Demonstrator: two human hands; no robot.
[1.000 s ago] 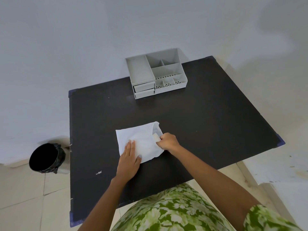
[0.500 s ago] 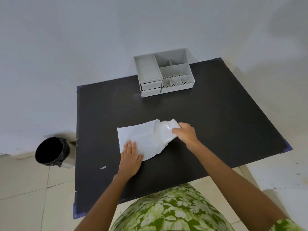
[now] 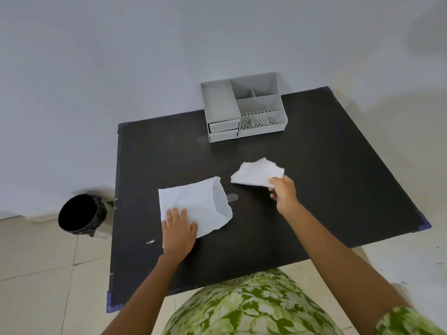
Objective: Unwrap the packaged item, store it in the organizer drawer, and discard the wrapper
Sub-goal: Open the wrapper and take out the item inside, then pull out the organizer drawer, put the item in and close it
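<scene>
The desk (image 3: 326,165) lies bare between the organizer (image 3: 242,110) and the near things, an open lane across its middle. The organizer stands at the far edge, just in front of the wall (image 3: 145,56), both drawers shut. Near of the organizer, the right hand (image 3: 284,193) holds a white folded item (image 3: 256,174) above the desk. Left of that, well near of the organizer, the flat wrapper (image 3: 196,204) lies pinned under the left hand (image 3: 179,229). Far left of the organizer, off the desk's edge, the black bin (image 3: 79,213) stands on the floor, mouth unblocked.
</scene>
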